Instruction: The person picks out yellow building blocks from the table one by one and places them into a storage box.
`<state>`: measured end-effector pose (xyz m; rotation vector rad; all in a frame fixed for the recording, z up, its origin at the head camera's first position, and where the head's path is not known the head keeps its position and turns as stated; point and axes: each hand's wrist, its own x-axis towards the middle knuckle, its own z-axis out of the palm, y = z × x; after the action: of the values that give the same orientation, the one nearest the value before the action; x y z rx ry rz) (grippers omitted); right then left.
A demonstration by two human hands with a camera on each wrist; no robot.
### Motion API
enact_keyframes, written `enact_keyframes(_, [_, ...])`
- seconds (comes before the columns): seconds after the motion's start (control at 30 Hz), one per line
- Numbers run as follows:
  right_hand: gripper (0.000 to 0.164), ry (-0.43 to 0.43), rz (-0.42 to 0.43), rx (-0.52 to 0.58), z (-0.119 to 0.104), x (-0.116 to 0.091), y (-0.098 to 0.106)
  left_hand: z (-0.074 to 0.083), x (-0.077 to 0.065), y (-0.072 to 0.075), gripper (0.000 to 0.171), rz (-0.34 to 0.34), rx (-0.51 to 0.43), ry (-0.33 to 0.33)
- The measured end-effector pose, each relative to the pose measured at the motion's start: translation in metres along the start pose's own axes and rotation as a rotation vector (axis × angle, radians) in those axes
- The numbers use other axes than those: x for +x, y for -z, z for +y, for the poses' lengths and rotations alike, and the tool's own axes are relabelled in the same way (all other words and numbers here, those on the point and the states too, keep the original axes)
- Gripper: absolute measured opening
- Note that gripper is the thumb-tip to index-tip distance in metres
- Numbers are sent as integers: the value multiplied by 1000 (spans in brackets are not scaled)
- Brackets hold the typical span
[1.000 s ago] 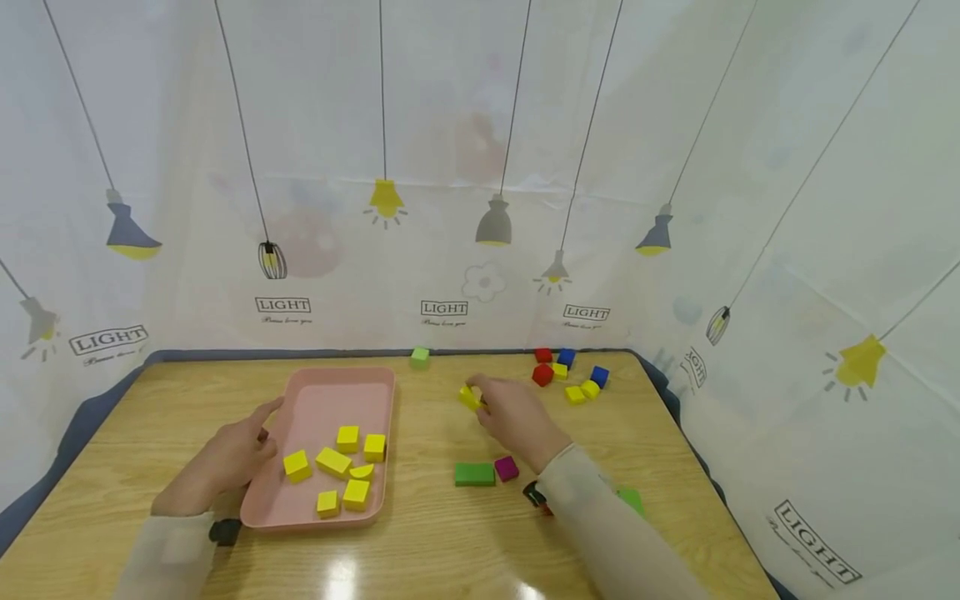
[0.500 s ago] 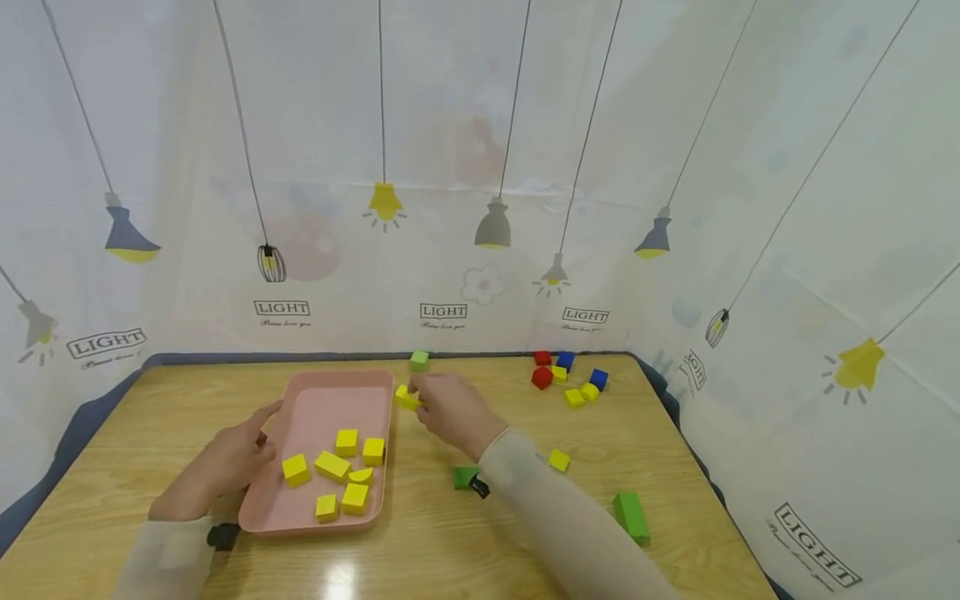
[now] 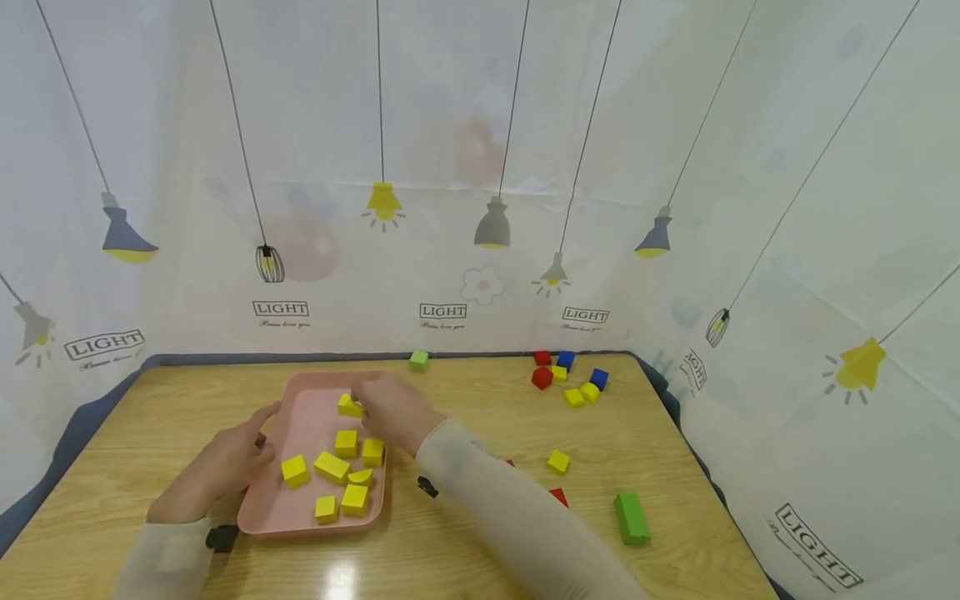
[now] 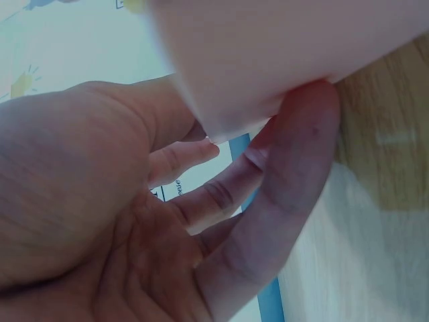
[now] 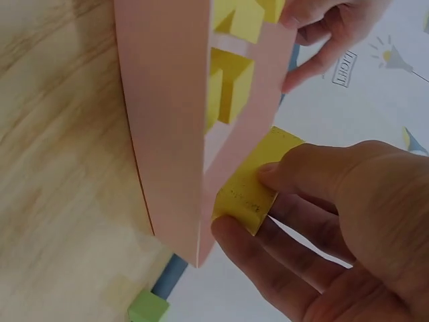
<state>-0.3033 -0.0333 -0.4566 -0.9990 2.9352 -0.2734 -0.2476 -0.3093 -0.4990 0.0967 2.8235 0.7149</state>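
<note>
Yellow block (image 3: pixel 347 407) juts leftward from the right hand (image 3: pixel 397 412), which pinches it over the pink tray (image 3: pixel 309 421).

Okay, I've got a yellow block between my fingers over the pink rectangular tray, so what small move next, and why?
Probably lower the yellow block into the bare far end of the pink rectangular tray: your right hand pinches it there, the yellow blocks inside lie nearer you, and your left hand touches the tray's side.

On a wooden table (image 3: pixel 483 408), a pink tray (image 3: pixel 303 417) is set at lower left, a pale-green cube (image 3: pixel 418 361) near centre, and red, blue, yellow and green blocks (image 3: pixel 558 462) at lower right.
</note>
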Motion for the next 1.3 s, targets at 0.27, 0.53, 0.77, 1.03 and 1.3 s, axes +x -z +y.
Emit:
enact_keyframes(0.27, [31, -15, -51, -51, -9, 10, -19, 1, -1, -1, 77, -7, -10, 6])
enact_keyframes(0.53, [23, -6, -40, -134, -5, 9, -29, 2, -1, 0, 76, -3, -5, -3])
enact_keyframes(0.77, [28, 2, -38, -97, -3, 9, -29, 0, -3, 1, 75, 22, 6, -46])
enact_keyframes(1.03, [31, 9, -43, -54, 4, 5, -21, 0, -3, 1, 75, 18, 1, -39])
enact_keyframes(1.3, [32, -2, -14, -47, 18, -3, -11, 1, -2, 1, 78, -4, -10, -12])
